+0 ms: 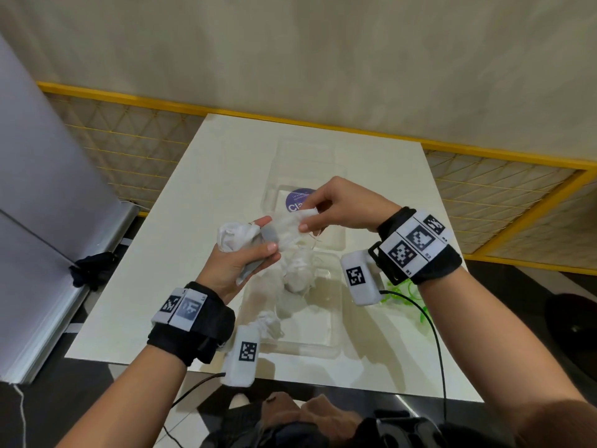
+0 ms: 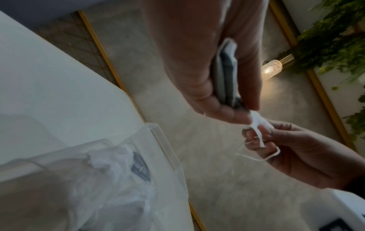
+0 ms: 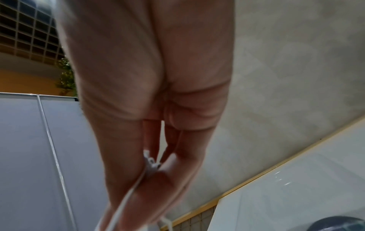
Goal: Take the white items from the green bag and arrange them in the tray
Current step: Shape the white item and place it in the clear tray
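Observation:
Above the clear tray [image 1: 334, 324] both hands hold one crumpled white cloth item [image 1: 287, 226] with thin strings. My left hand [image 1: 266, 234] grips its bunched left end, with folded grey-white layers [image 2: 225, 75] between thumb and fingers. My right hand [image 1: 307, 215] pinches the right end; in the right wrist view the right hand [image 3: 156, 165] nips a small white bit with a strand hanging. Two more white items [image 1: 297, 273] [image 1: 269, 323] lie in the tray. The green bag [image 1: 403, 292] lies on the table at the right, mostly hidden behind my right wrist.
A second clear tray with a round purple sticker [image 1: 298, 198] sits farther back on the white table [image 1: 181, 195]. A yellow-framed mesh fence [image 1: 129, 147] runs behind the table. A black cable [image 1: 436, 334] hangs off the front right edge.

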A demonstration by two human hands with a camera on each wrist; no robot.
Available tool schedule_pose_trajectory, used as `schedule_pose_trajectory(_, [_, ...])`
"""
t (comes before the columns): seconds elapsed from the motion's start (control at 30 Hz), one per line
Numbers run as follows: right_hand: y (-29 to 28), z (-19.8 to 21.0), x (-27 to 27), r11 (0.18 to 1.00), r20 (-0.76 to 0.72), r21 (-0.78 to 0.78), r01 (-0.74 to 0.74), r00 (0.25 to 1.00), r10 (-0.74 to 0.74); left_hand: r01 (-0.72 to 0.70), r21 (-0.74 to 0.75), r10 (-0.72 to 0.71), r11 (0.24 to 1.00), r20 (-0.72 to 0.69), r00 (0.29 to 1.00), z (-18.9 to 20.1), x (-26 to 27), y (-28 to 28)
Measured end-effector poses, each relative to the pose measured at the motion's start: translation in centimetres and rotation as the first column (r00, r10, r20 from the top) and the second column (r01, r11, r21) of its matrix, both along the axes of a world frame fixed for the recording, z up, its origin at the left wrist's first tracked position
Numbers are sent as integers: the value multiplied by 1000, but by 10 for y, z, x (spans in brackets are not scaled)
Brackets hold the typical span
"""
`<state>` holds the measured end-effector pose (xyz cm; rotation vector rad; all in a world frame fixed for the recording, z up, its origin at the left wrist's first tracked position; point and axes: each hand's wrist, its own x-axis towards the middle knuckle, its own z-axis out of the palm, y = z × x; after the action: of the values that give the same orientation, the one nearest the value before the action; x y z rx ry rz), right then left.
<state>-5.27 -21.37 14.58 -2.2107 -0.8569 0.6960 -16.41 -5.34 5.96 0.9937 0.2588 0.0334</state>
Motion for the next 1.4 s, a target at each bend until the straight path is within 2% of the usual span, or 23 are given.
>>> schedule_pose_trajectory(0.1, [-4,-5,3,998,92,-54,-38,995,43,-39,-39,35,998,-79,996,-9,-2,1])
schedule_pose_trajectory(0.2, [-10,-16,11,990,155,-112,-81,983,98,-182,-164,147,970,-202,968,-20,-6,11])
schedule_pose_trajectory(0.27, [-11,-32,12,965,156,-213,-152,970,187,-264,-270,189,926,-275,943,-24,-9,21])
schedule_pose_trajectory(0.33, [-6,-54,7,896,157,-357,-264,928,337,-296,-338,192,893,-308,932,-24,-13,28])
schedule_pose_trajectory(0.47, [10,-104,-8,682,155,-592,-430,770,620,-253,-394,136,884,-303,943,-24,-18,31])
schedule_pose_trajectory(0.53, [14,-121,-9,596,166,-652,-469,679,716,-227,-405,101,886,-310,945,-24,-18,33])
schedule_pose_trajectory(0.6, [16,-133,-9,596,252,-625,-505,592,766,-202,-399,70,895,-322,944,-25,-18,34])
schedule_pose_trajectory(0.7, [16,-148,-6,621,482,-583,-524,391,784,-190,-378,55,906,-341,938,-25,-18,36])
schedule_pose_trajectory(0.8, [17,-151,1,616,536,-654,-440,305,787,-199,-361,61,911,-359,931,-25,-20,40])
schedule_pose_trajectory(0.87, [18,-149,3,622,541,-678,-391,306,783,-201,-349,67,915,-360,931,-26,-21,43])
schedule_pose_trajectory(1.0, [20,-148,2,647,532,-690,-326,377,758,-205,-337,68,919,-377,924,-30,-22,47])
schedule_pose_trajectory(1.13, [21,-148,-7,598,478,-728,-336,376,794,-201,-340,55,919,-395,917,-31,-23,48])
schedule_pose_trajectory(1.2, [23,-149,-11,538,429,-765,-354,343,836,-197,-333,52,922,-398,916,-31,-23,48])
schedule_pose_trajectory(1.3, [26,-153,-13,472,410,-787,-398,234,881,-191,-337,42,922,-402,915,-32,-21,49])
schedule_pose_trajectory(1.37, [26,-153,-12,463,409,-795,-390,218,886,-185,-338,35,923,-405,914,-33,-20,51])
schedule_pose_trajectory(1.4, [25,-152,-10,465,402,-795,-390,236,885,-181,-338,30,924,-407,913,-33,-20,51])
